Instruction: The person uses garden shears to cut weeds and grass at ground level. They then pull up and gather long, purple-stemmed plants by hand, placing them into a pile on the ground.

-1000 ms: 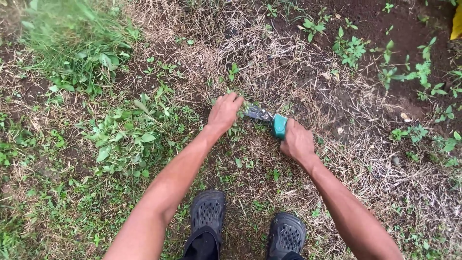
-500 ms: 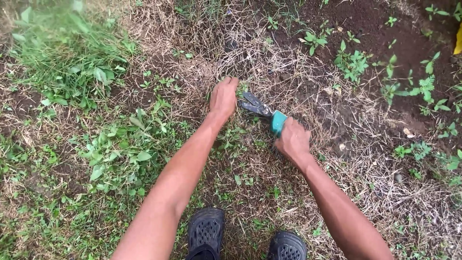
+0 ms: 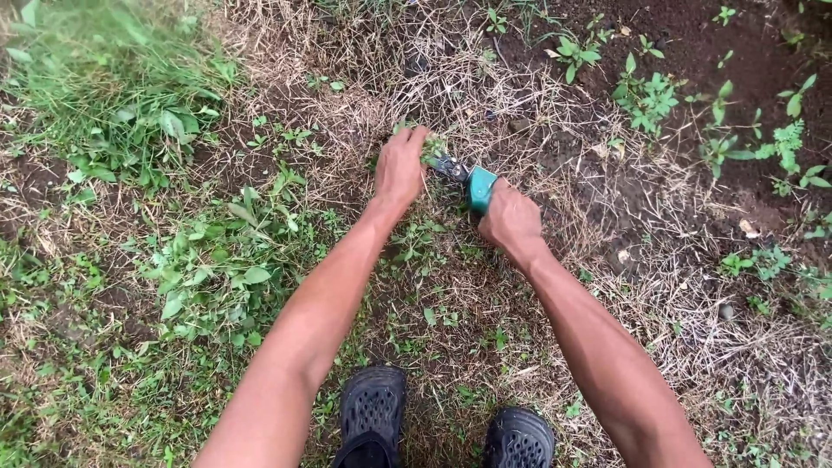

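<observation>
Dry straw-strewn ground (image 3: 659, 286), green weeds left. Left hand (image 3: 399, 167) pinching small weed tuft (image 3: 432, 146). Right hand (image 3: 511, 221) fisted round teal-handled shears (image 3: 468, 180), blades at tuft, just right of left fingers.

No packages, labels, signs or screens in view; only ground, plants, dry grass.

I have one view only, from the camera on the person's head, tilted steeply down at the ground just ahead of the black shoes (image 3: 373, 414). It faces forward over both forearms, near enough to pick out single leaves. The shoes sit at the bottom edge; the dark bare soil (image 3: 693, 43) lies beyond them at the upper right.
</observation>
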